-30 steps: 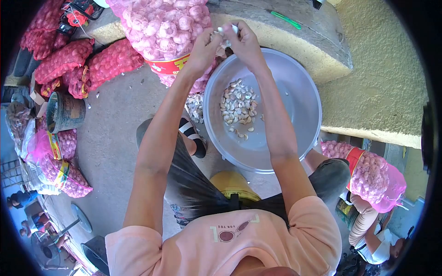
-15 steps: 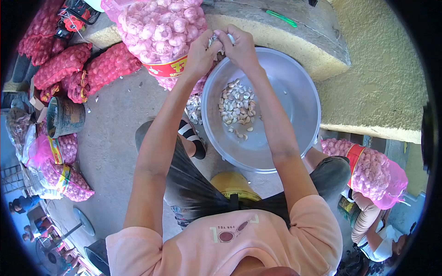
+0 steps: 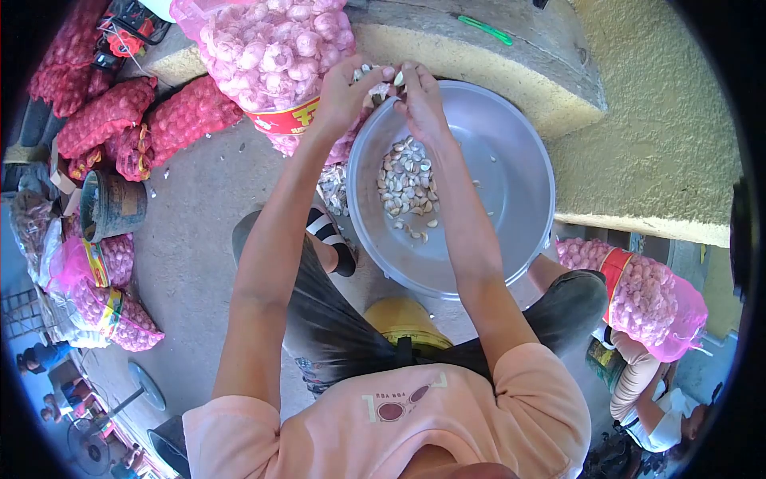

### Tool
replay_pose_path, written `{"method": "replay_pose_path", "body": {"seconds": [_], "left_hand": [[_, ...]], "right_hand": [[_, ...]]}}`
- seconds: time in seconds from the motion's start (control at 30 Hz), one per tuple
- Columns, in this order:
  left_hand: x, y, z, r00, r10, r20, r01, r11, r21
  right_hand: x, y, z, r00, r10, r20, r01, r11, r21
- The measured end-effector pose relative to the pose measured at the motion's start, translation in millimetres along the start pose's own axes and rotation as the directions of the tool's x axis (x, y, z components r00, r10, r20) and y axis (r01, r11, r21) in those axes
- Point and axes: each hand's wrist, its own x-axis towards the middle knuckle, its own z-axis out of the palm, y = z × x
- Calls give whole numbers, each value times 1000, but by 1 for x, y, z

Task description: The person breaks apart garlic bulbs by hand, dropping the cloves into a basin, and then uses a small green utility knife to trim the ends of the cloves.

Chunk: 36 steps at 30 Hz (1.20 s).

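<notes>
My left hand (image 3: 341, 97) is closed around a partly broken garlic bulb (image 3: 363, 73), mostly covered by the fingers. Close beside it, my right hand (image 3: 423, 104) pinches a pale garlic clove (image 3: 399, 78) between thumb and fingertips. Both hands are over the far left rim of a wide grey basin (image 3: 531, 239). Inside the basin lies a heap of loose garlic cloves (image 3: 405, 182), with a few scattered apart. A pink mesh sack full of garlic bulbs (image 3: 275, 52) stands just left of my left hand.
Papery garlic skins (image 3: 333, 188) lie on the floor left of the basin. A concrete ledge (image 3: 479, 68) runs behind it, with a green-handled tool (image 3: 485, 29) on top. Red mesh sacks (image 3: 187, 116) and a dark bucket (image 3: 116, 205) stand left. Another person (image 3: 650, 411) sits at lower right.
My hands have drawn slightly apart and a little nearer to me. A clove now shows in the right fingertips, away from the bulb. A few more pieces lie in the basin's right part.
</notes>
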Motion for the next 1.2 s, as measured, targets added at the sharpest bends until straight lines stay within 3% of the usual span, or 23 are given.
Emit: {"method": "replay_pose_path", "body": {"seconds": [0.03,0.1,0.13,0.17,0.2,0.3,0.37,0.4,0.47,0.53,0.6,0.63,0.67,0.7,0.77,0.8,0.87,1.0,1.07,1.1,1.17,1.2], "left_hand": [[1,-1,0,1000,1,-1,-1,1000,0],[3,-4,3,978,88,-187,-22,946,325],[4,-6,4,979,88,-185,-24,946,325],[5,-7,5,975,87,-207,-44,978,204],[5,-7,5,970,80,-229,-64,995,80],[3,-6,1,988,-23,-152,41,993,110],[4,-4,1,989,22,-145,2,987,161],[4,-4,1,989,66,-134,-37,977,211],[3,-5,0,992,23,-127,-2,987,159],[4,-9,-1,993,-21,-116,34,994,106],[8,-13,-5,986,-56,-156,40,994,-103],[7,-11,-6,986,-55,-156,39,994,-103],[7,-8,-8,983,-105,-153,68,971,-229],[6,-7,-9,978,-154,-142,96,931,-351],[6,-7,-12,973,-195,-121,135,913,-385],[7,-7,-12,968,-232,-100,171,893,-417],[8,-6,-11,964,-253,-78,184,852,-490],[15,-25,-19,974,-228,13,189,775,-603],[10,-16,-15,968,-248,23,207,751,-627],[8,-11,-12,965,-261,33,220,728,-649],[7,-8,-2,971,-236,18,192,739,-646],[7,-7,0,976,-217,-1,166,748,-643]], "right_hand": [[-1,-1,1,998,-34,47,33,999,19],[-5,-3,1,993,-70,91,66,997,40],[-8,-4,2,984,-91,156,108,989,-102],[-9,-5,4,969,-102,223,156,958,-239],[-9,-3,4,970,-101,222,155,958,-240],[-8,4,10,954,-214,208,274,906,-322],[-13,9,14,986,-123,112,127,992,-28],[-12,15,14,986,-123,111,127,992,-27],[-7,33,8,998,26,63,-48,923,381],[1,52,-7,993,61,105,-103,880,463],[3,72,-25,985,87,149,-155,826,541],[2,81,-34,988,144,56,-151,822,550],[1,92,-42,979,202,-36,-148,817,557],[-2,105,-53,978,204,-36,-150,818,556],[-6,138,-79,901,390,-189,-289,866,409],[-2,169,-106,902,387,-190,-286,867,408],[12,226,-152,848,526,-60,-452,779,436],[21,181,-111,826,521,-216,-433,831,349],[35,179,-118,864,404,-300,-403,913,69],[35,183,-126,864,403,-302,-401,913,72],[39,197,-147,744,588,-318,-608,793,43],[43,207,-152,745,587,-316,-606,794,44]]}}
